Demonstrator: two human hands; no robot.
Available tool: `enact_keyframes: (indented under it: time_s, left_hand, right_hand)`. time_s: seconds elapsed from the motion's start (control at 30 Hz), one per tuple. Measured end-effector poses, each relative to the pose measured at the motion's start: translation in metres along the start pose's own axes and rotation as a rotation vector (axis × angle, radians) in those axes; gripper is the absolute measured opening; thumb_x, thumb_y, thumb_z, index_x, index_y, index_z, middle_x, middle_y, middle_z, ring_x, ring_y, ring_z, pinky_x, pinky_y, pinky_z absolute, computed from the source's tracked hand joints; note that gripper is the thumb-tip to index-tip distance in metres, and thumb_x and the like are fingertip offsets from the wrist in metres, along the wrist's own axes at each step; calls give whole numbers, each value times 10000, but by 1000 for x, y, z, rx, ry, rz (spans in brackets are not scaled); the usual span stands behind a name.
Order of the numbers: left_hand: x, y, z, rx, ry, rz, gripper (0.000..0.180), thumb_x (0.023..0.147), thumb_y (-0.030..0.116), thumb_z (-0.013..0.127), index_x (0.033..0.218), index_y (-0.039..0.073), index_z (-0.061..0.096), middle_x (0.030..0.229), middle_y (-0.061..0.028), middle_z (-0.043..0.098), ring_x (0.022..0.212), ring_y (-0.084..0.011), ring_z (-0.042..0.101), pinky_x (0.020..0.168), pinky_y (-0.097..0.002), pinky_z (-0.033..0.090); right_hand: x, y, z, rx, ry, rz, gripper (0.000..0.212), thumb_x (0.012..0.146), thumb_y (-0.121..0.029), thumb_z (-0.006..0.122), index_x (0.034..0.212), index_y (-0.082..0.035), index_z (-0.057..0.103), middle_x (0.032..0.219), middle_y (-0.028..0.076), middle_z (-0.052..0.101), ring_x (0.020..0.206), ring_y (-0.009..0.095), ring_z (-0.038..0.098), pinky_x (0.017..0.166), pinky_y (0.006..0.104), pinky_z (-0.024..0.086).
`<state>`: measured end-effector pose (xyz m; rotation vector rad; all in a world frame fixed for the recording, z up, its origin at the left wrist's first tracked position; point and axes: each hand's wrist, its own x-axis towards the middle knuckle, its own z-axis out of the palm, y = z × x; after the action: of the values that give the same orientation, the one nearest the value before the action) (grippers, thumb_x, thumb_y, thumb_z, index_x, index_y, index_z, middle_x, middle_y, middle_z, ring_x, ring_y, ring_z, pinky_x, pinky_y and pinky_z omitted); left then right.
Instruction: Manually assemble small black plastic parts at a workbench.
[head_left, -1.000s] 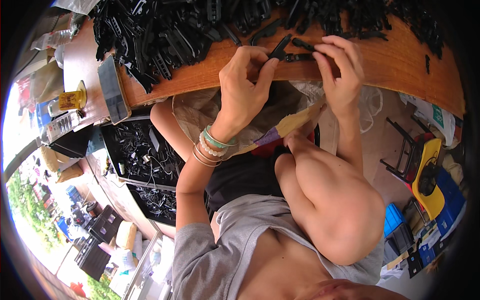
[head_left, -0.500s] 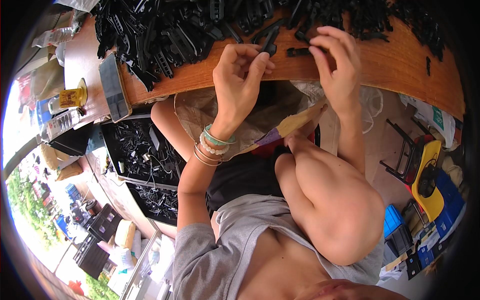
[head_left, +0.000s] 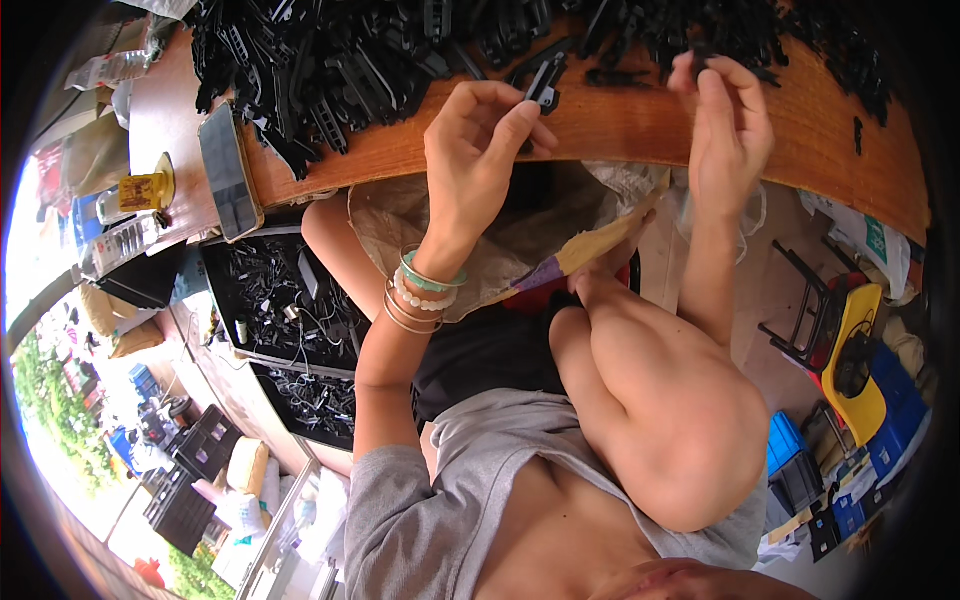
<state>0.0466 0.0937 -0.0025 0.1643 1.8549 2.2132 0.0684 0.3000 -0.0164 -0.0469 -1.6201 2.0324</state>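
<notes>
My left hand (head_left: 475, 150) is closed, pinching a slim black plastic part (head_left: 545, 82) between thumb and fingers over the table's near edge. The part points up and away, with a small hole near its lower end. Farther right, my right hand (head_left: 730, 135) is raised at the pile with its fingers bent together. A small dark piece (head_left: 702, 64) shows between its fingertips, partly hidden and blurred. Beyond both hands spreads a heap of black plastic parts (head_left: 360, 80) on the brown wooden table (head_left: 610, 135). One loose black part (head_left: 615, 77) lies between the hands.
A phone (head_left: 230, 170) lies at the table's left edge, near a yellow container (head_left: 145, 193). An open woven sack (head_left: 395, 220) hangs below the edge over my lap. Black trays of small parts (head_left: 290, 300) stand lower left; a yellow chair (head_left: 855, 365) is at right.
My right hand has moved right, and its fingers have drawn together. A black part near the table edge has left its place. My left hand has turned its part slightly.
</notes>
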Motion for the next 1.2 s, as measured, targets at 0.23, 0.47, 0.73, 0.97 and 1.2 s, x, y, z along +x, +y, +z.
enact_keyframes:
  time_s: [0.23, 0.47, 0.73, 0.97, 1.2]
  left_hand:
    - [-3, 26, -4, -40, -173, -383, 261, 914, 124, 580, 1073, -80, 618, 746, -68, 625, 583, -93, 572, 497, -213, 445]
    - [-24, 37, 5, 319, -256, -35, 305, 855, 66, 635, 1129, -60, 593, 755, -87, 656, 593, -114, 624, 516, -224, 467]
    - [-24, 32, 2, 525, -246, 241, 307, 801, 6, 651, 1097, -57, 599, 758, -118, 677, 631, -149, 663, 547, -253, 510]
    - [-26, 32, 3, 521, -202, 329, 299, 768, 20, 688, 1055, -14, 616, 782, -137, 665, 631, -234, 670, 558, -308, 514]
    - [-20, 30, -4, 622, -222, 389, 283, 759, 10, 687, 1036, -1, 629, 804, -124, 653, 635, -248, 652, 565, -304, 513]
  right_hand:
    - [-22, -35, 20, -279, -612, 209, 133, 832, -5, 653, 965, -3, 660, 804, 49, 646, 609, 92, 551, 532, 223, 439]
    - [-32, -30, 31, -458, -388, -108, 117, 778, 24, 694, 888, 8, 658, 805, 74, 680, 691, 150, 684, 595, 235, 510]
    - [-28, -33, 34, -588, -373, -316, 312, 769, -49, 717, 1066, -7, 629, 992, 103, 633, 770, 182, 613, 653, 256, 503]
    - [-34, -28, 36, -461, -372, -194, 310, 728, -46, 731, 1020, -10, 633, 954, 100, 622, 729, 194, 593, 628, 274, 483]
    - [-34, -28, 38, -531, -363, -233, 278, 706, -5, 730, 970, -11, 640, 885, 91, 631, 720, 182, 594, 609, 272, 477]
